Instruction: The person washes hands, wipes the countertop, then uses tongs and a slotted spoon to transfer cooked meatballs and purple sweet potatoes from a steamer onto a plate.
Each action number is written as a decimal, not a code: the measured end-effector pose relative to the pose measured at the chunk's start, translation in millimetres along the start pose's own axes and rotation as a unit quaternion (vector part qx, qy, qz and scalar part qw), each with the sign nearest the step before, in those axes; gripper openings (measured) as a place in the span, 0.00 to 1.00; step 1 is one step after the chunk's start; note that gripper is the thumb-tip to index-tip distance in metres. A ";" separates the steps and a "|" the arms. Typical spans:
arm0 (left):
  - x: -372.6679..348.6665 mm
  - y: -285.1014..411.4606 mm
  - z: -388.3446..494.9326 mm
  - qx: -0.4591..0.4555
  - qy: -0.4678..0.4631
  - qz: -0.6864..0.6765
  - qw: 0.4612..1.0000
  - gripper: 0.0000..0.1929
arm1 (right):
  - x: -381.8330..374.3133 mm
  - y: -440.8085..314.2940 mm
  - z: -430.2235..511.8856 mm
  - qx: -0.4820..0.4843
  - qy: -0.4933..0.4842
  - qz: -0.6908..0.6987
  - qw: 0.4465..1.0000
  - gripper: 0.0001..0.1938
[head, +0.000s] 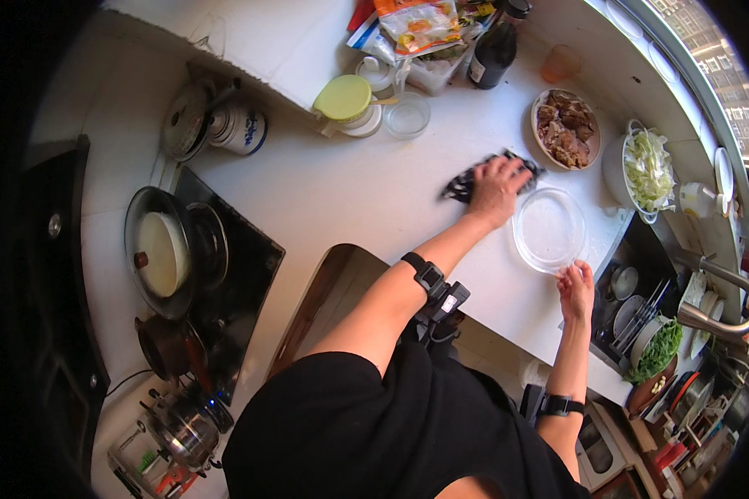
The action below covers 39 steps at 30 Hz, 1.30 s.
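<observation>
My left hand (498,190) presses down on a crumpled black-and-white cloth (459,188) on the white countertop (349,193). The cloth's edges are blurred. To its right, a clear round dish or lid (549,229) lies at a slight tilt. My right hand (576,288) pinches its near rim between thumb and fingers. Whether the dish rests fully on the counter I cannot tell. Beyond the cloth sits an oval plate (538,145) of browned meat pieces (567,128).
A white colander (615,165) of shredded cabbage stands by the sink (605,315), under the faucet (718,318). At the back are a dark bottle (493,55), a glass bowl (407,116) and a green-lidded container (343,100). A lidded pan (162,252) sits on the black cooktop at left.
</observation>
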State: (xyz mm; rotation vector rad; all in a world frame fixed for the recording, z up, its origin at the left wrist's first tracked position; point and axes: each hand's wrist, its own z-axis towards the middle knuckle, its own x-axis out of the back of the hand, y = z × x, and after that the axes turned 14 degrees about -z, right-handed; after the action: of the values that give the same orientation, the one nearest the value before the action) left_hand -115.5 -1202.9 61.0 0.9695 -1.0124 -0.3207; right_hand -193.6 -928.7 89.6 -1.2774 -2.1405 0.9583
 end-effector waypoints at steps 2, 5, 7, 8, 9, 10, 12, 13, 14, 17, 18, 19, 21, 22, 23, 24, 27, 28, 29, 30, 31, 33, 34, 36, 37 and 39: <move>-1.0 6.1 4.2 -0.013 -0.017 -0.100 0.995 0.22 | 19.4 5.6 -19.7 0.012 0.009 0.029 0.999 0.09; 21.5 -7.3 8.8 -0.031 0.149 -0.103 0.983 0.25 | 44.8 14.7 -42.3 0.045 0.012 0.065 0.997 0.08; 42.3 -29.3 20.7 0.013 0.208 -0.047 0.977 0.26 | 58.2 23.5 -56.1 0.055 0.026 0.097 0.993 0.07; 44.8 -37.3 28.5 0.045 0.243 0.010 0.969 0.27 | 65.3 26.4 -60.6 0.055 0.040 0.113 0.991 0.07; 39.7 -40.2 36.0 0.081 0.196 0.050 0.976 0.26 | 71.2 29.6 -64.3 0.056 0.049 0.134 0.988 0.07; 31.4 -39.9 40.8 0.099 0.168 0.092 0.977 0.25 | 77.9 32.9 -68.9 0.058 0.052 0.160 0.984 0.06; 4.3 -25.9 42.3 0.099 0.135 0.120 0.979 0.23 | 99.3 30.7 -77.6 0.048 0.109 0.165 0.979 0.06; -14.0 -11.4 33.8 0.091 0.094 0.101 0.986 0.25 | 112.6 27.0 -81.9 0.054 0.136 0.149 0.978 0.06; -35.1 8.5 22.3 0.084 0.063 0.080 0.991 0.23 | 126.5 21.9 -85.5 0.055 0.171 0.132 0.975 0.05; -87.1 77.8 -17.7 0.032 -0.092 -0.058 0.994 0.19 | 167.6 2.1 -101.1 0.096 0.270 0.007 0.958 0.06; -94.7 93.6 -23.7 0.027 -0.122 -0.142 0.982 0.20 | 178.7 -4.2 -105.3 0.111 0.300 -0.021 0.947 0.06; -94.1 97.2 -21.1 0.022 -0.064 -0.184 0.981 0.21 | 188.0 -9.1 -110.1 0.124 0.307 -0.046 0.942 0.06; -76.5 93.2 -6.7 0.023 0.008 -0.250 0.968 0.21 | 198.5 -11.3 -121.6 0.117 0.336 -0.046 0.933 0.06; -56.9 77.6 6.0 0.004 0.065 -0.278 0.958 0.20 | 201.3 -10.6 -125.5 0.120 0.340 -0.029 0.932 0.06; -35.4 62.4 17.4 0.015 0.092 -0.263 0.960 0.21 | 202.1 -8.2 -128.8 0.119 0.343 -0.025 0.931 0.06; -12.8 45.1 31.0 0.006 0.147 -0.239 0.960 0.22 | 201.0 -4.0 -131.2 0.116 0.341 -0.013 0.933 0.06; 27.4 3.2 87.9 -0.027 0.176 -0.025 0.984 0.22 | 192.6 10.8 -131.7 0.106 0.331 0.012 0.938 0.06; 28.2 -5.0 105.6 -0.042 0.174 0.011 0.984 0.22 | 189.2 15.2 -130.5 0.104 0.328 0.017 0.939 0.06; 24.5 -11.5 121.6 -0.043 0.151 0.052 0.986 0.21 | 184.7 20.2 -128.6 0.109 0.320 0.028 0.941 0.05; 19.2 -17.4 135.3 -0.024 0.112 0.095 0.989 0.21 | 181.4 23.3 -128.8 0.106 0.315 0.032 0.943 0.04; 15.3 -23.6 145.8 -0.029 0.099 0.163 0.981 0.21 | 177.6 26.3 -128.3 0.102 0.309 0.035 0.945 0.03; 4.4 -31.4 159.3 0.006 0.081 0.218 0.973 0.21 | 170.5 31.1 -129.8 0.099 0.300 0.040 0.948 0.01; 0.3 -33.8 165.1 0.023 0.078 0.243 0.967 0.21 | 167.9 32.2 -131.0 0.095 0.301 0.043 0.948 0.02; -0.9 -36.2 172.4 0.042 0.033 0.272 0.961 0.17 | 163.1 34.9 -134.5 0.099 0.282 0.061 0.952 0.03; 1.4 -35.3 173.7 0.069 -0.004 0.262 0.963 0.16 | 161.6 35.6 -136.1 0.102 0.281 0.057 0.953 0.03; 10.5 -28.7 164.6 0.056 -0.023 0.254 0.965 0.13 | 160.4 36.9 -138.9 0.110 0.282 0.060 0.951 0.03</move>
State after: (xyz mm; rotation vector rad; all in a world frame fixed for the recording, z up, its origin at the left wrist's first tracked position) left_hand -240.8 -1313.3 72.8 0.7695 -1.2920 0.1434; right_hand -150.8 -728.9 157.7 -1.3763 -1.4907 0.7357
